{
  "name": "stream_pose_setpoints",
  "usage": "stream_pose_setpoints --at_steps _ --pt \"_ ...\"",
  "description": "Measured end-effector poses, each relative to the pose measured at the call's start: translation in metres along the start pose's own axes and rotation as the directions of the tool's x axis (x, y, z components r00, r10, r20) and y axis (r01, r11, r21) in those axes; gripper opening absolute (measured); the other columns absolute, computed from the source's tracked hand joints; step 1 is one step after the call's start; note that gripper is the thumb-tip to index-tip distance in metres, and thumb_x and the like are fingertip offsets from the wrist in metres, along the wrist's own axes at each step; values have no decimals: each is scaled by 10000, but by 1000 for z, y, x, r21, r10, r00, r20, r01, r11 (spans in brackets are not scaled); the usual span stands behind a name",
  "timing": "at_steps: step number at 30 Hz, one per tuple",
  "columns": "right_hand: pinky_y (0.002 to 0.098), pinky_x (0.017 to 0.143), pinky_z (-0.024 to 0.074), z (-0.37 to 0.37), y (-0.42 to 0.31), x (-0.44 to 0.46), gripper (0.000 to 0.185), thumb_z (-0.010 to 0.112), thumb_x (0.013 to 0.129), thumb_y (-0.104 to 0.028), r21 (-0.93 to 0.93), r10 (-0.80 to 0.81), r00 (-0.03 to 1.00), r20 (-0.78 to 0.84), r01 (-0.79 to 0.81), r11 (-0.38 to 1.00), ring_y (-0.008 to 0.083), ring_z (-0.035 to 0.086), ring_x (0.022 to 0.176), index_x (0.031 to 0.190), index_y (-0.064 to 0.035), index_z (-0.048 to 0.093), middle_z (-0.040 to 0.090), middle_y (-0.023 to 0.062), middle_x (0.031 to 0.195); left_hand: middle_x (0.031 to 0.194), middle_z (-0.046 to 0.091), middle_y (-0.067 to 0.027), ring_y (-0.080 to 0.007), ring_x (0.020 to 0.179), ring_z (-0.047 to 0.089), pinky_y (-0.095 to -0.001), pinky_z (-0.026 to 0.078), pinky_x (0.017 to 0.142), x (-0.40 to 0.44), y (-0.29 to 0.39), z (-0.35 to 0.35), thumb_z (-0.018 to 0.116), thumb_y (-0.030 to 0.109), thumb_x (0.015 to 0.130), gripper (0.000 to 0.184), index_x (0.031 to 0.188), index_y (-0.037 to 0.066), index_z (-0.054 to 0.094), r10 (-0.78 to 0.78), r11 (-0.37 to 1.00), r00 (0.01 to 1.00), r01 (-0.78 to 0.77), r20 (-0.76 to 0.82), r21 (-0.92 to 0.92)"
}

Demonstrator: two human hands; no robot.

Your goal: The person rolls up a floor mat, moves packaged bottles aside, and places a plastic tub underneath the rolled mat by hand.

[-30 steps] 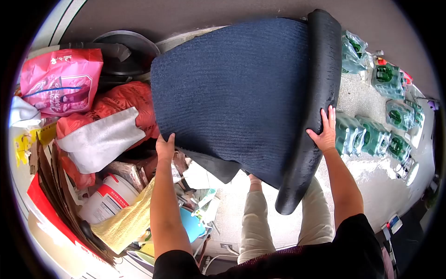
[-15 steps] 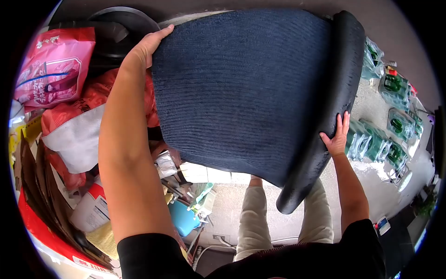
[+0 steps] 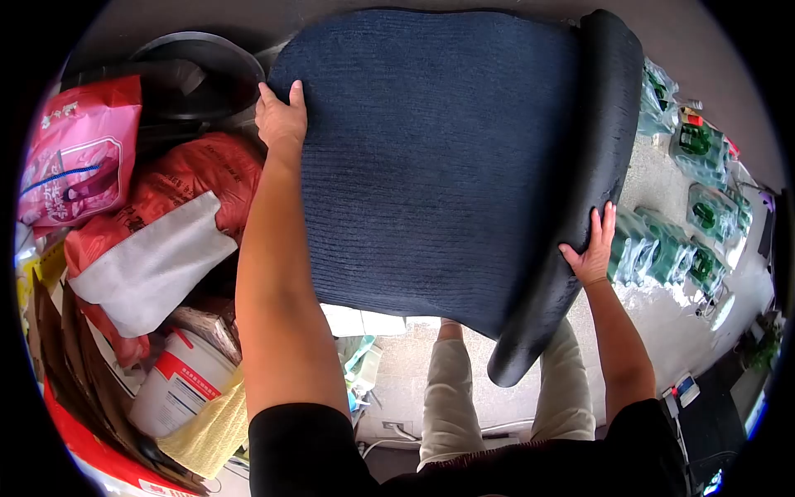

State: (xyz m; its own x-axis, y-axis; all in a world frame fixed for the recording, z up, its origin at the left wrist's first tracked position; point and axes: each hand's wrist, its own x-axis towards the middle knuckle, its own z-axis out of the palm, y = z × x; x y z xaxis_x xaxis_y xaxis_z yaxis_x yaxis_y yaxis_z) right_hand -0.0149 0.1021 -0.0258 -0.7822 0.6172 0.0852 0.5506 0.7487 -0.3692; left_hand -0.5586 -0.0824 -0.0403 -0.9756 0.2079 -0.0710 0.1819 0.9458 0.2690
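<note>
A dark navy, ribbed floor mat [image 3: 439,166] spreads out in front of me, its right side rolled into a thick tube with a black, smooth-looking backing [image 3: 604,108]. At the mat's upper left edge, my left hand [image 3: 281,120] holds on, thumb over the ribbed face; the other fingers show only in part. My right hand [image 3: 592,253] grips the outside of the rolled tube, thumb and fingers apart around its curve. The lower end of the roll hangs over my right leg, and the mat's lower edge hides my left foot.
Several shrink-wrapped packs of green bottles [image 3: 654,248] stand on the right. Crowding the left are a pink bag [image 3: 87,153], red plastic bags [image 3: 199,170], a black basin [image 3: 224,74], a white bucket [image 3: 182,381], a yellow cloth [image 3: 207,431] and folded cardboard [image 3: 70,356].
My left hand has come down slightly along the mat's left edge, and the mat's upper left corner now shows above it. The right hand and roll have shifted slightly left.
</note>
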Motion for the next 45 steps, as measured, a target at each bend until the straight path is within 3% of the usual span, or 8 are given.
stream_pose_setpoints --at_steps 5,10,23,27,31,35,41,45 --pt "531 1049 242 4 1 0 923 697 681 -548 9 -18 1000 -6 18 1000 473 223 1313 1383 -90 311 230 243 1445 1467 208 -202 -383 1351 198 -568 190 1058 -145 -46 -5 546 469 836 664 1374 117 379 485 847 874 -471 4 248" --pt "535 1058 220 5 1 2 913 692 697 -529 -3 -16 1000 -4 16 1000 467 207 1320 1384 -71 302 217 244 1446 1512 33 -171 -373 1393 6 -582 116 1075 -268 -77 -16 500 689 755 927 1452 156 200 158 815 831 -414 533 406" --pt "545 1060 237 10 1 -2 918 706 693 -503 -58 -83 996 23 85 995 460 215 1313 1389 -66 296 214 246 1440 1534 22 -50 -286 1405 72 -480 170 1112 -262 -28 -21 611 543 777 895 1463 276 103 -201 811 813 -175 546 559" --pt "524 1063 247 15 1 -3 890 703 708 -483 -75 -103 995 -12 102 992 441 231 1314 1390 -74 304 235 221 1442 1509 150 -103 -303 1387 158 -474 181 1106 -320 -10 2 588 285 850 638 1416 186 309 27 950 966 -105 258 294" --pt "509 1070 238 19 4 -5 876 722 702 -445 -52 -105 994 -15 104 993 429 243 1313 1387 -81 316 255 215 1437 1298 460 -93 -273 1197 416 -422 345 991 -443 8 27 587 234 835 427 1243 131 515 425 849 885 -316 192 -424" --pt "503 1066 241 26 10 -6 871 723 703 -440 -64 -106 994 -22 104 992 431 242 1312 1387 -83 318 260 229 1431 1310 455 -99 -275 1192 427 -427 364 958 -568 15 19 598 349 822 550 1300 118 452 145 903 851 94 504 -419" --pt "491 1074 221 34 22 -10 861 710 714 -444 27 -130 988 -78 132 991 426 239 1315 1386 -76 317 254 233 1433 1478 243 -126 -328 1320 305 -459 321 999 -644 31 50 520 480 843 727 1414 108 267 -30 933 877 197 480 -302" --pt "489 1075 221 34 27 -11 865 703 717 -464 52 -126 989 -73 130 990 426 227 1319 1387 -78 314 246 236 1435 1381 397 -119 -301 1191 432 -426 332 984 -648 38 48 558 428 832 683 1378 87 329 -64 906 912 223 404 -360"
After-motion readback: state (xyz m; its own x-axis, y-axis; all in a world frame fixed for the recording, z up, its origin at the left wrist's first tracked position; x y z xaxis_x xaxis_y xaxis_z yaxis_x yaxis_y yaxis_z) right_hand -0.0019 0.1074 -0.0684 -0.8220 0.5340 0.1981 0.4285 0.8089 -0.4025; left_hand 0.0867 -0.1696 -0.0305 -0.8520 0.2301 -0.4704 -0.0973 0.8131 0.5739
